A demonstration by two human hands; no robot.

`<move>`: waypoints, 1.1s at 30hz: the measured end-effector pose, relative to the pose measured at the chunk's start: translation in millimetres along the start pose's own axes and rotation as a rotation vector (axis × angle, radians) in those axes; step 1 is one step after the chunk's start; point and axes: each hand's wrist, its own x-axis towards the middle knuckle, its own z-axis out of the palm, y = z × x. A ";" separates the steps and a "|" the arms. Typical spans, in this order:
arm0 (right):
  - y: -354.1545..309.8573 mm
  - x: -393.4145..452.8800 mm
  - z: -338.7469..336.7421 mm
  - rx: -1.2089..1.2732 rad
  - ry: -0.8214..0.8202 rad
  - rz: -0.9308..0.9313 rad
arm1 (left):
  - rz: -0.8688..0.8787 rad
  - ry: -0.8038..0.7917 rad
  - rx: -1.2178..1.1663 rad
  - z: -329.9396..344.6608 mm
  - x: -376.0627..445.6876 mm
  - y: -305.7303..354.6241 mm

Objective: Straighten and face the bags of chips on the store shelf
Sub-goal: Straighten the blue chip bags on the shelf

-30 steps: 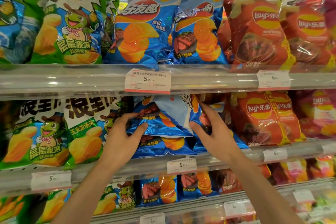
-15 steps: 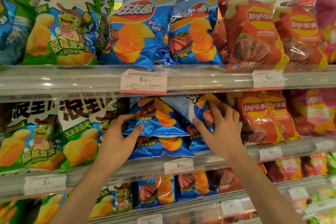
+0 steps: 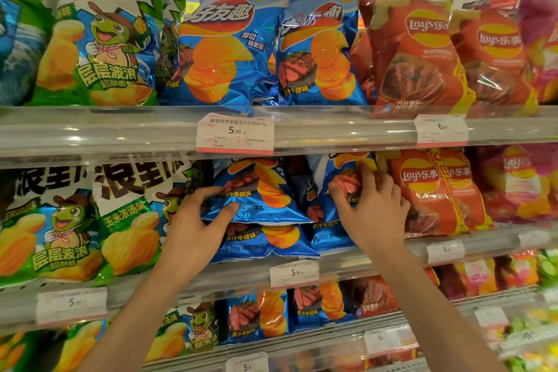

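**Both hands on the blue bags, middle shelf**

Much is hidden here. The middle shelf (image 3: 347, 266) holds two blue bags whose tops vanish behind the upper shelf rail (image 3: 332, 133). Under them lie more blue bags (image 3: 265, 240), mostly covered. The right bag (image 3: 347, 178) is half behind the right hand (image 3: 373, 214), and whether it stands straight I cannot tell. The far right of the shelves is blurred, the purple bags unreadable.

The left hand (image 3: 196, 226) pinches the left bag (image 3: 256, 190) at its lower left corner, thumb on the front, fingers curled over the edge. The right hand's fingers spread and curl around the right bag's front.

Since a second ago, the right bag has turned from showing its pale back to showing its printed face, and the right hand has moved further right, close to the red bags (image 3: 428, 190). The left hand keeps its grip.
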 end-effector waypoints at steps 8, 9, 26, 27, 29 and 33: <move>-9.5 -0.2 3.1 0.058 -0.010 -0.048 | 0.006 -0.025 -0.020 -3.4 -3.0 0.4; -7.9 -1.1 -1.0 0.088 0.005 -0.075 | 0.003 -0.030 -0.029 -3.8 -3.3 -0.2; -87.0 -8.4 -7.9 0.450 -0.626 0.002 | -0.084 -0.269 -0.258 -40.0 -26.4 -5.9; -84.2 -11.8 -7.5 0.483 -0.607 0.003 | -0.117 -0.273 -0.249 -40.2 -24.2 -2.8; -79.1 -18.0 -8.3 0.550 -0.576 0.002 | -0.175 -0.274 -0.179 -37.3 -17.1 4.0; -71.8 -30.1 -14.7 0.638 -0.487 -0.024 | -0.212 -0.303 -0.107 -23.7 0.6 18.3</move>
